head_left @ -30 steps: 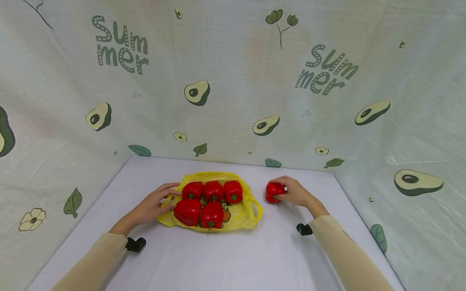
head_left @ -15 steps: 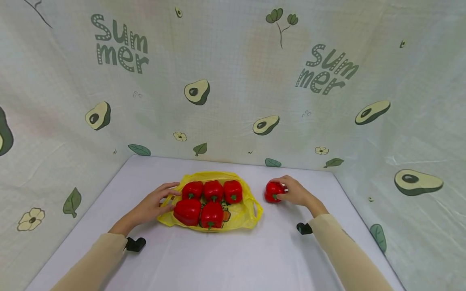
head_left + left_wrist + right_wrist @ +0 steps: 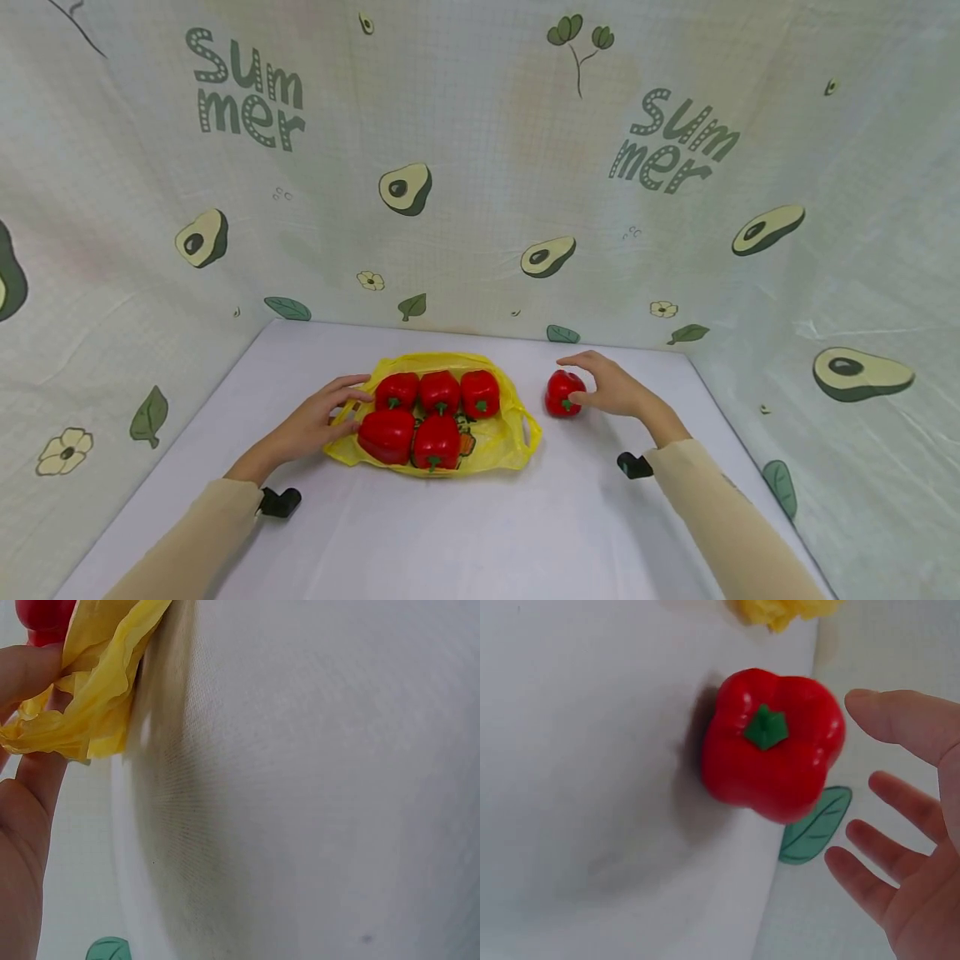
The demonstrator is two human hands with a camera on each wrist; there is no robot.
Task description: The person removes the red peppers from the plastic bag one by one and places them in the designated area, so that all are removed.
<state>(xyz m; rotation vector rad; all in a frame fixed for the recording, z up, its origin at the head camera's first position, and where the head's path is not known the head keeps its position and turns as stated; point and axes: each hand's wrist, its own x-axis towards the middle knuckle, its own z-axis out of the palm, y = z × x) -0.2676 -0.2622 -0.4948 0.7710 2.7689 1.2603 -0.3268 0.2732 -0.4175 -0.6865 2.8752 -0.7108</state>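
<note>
White table (image 3: 480, 533) before a pale cloth (image 3: 465, 100) printed with avocados (image 3: 405, 189)

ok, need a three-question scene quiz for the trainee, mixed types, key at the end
1. Count: in the head view, how many red bell peppers lie within the outline of the yellow plastic bag?

2. True or false: in the right wrist view, a gap shows between the right hand and the lone red bell pepper.

3. Multiple choice: in the head view, where is that lone pepper relative to the bag?
A) left of it
B) right of it
C) inside its outline

Key: 1. Five. 2. True. 3. B.
</note>
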